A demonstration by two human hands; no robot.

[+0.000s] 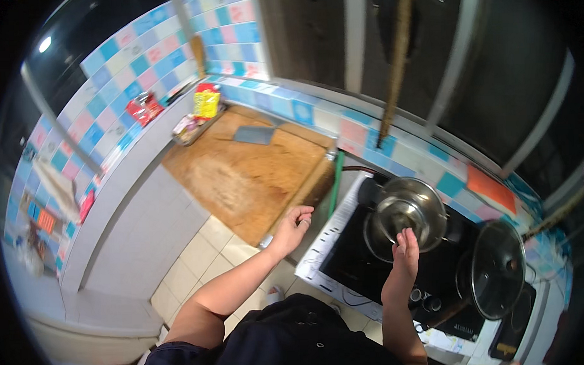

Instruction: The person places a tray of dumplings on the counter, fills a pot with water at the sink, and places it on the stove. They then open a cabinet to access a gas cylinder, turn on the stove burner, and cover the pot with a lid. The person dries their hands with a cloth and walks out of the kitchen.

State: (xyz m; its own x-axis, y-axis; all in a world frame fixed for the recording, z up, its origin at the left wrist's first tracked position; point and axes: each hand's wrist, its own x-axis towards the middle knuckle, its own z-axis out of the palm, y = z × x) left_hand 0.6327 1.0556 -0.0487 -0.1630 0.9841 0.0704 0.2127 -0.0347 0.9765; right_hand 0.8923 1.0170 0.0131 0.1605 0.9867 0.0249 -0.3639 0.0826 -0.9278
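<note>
A shiny steel pot (pixel 438 206) with dark handles sits on the black stove top (pixel 346 261), and some liquid seems to lie in its bottom. My right hand (pixel 406 256) is raised at the pot's near rim, fingers stretched out, holding nothing; I cannot tell whether it touches the rim. Between the cutting board and the stove, my left hand (pixel 292 230) hovers with loosely bent fingers and nothing visible in it. Left of it lies the large wooden cutting board (pixel 224 185), with a grey cleaver blade (pixel 253 134) near its far side.
A glass lid (pixel 499 270) rests over a pan at the stove's right. Beyond the board's far left corner stands a small tray (pixel 191 136) with packets, near a red packet (pixel 145 108) on the ledge. An orange flat item (pixel 491 188) lies by the window; a pole (pixel 396 69) leans there.
</note>
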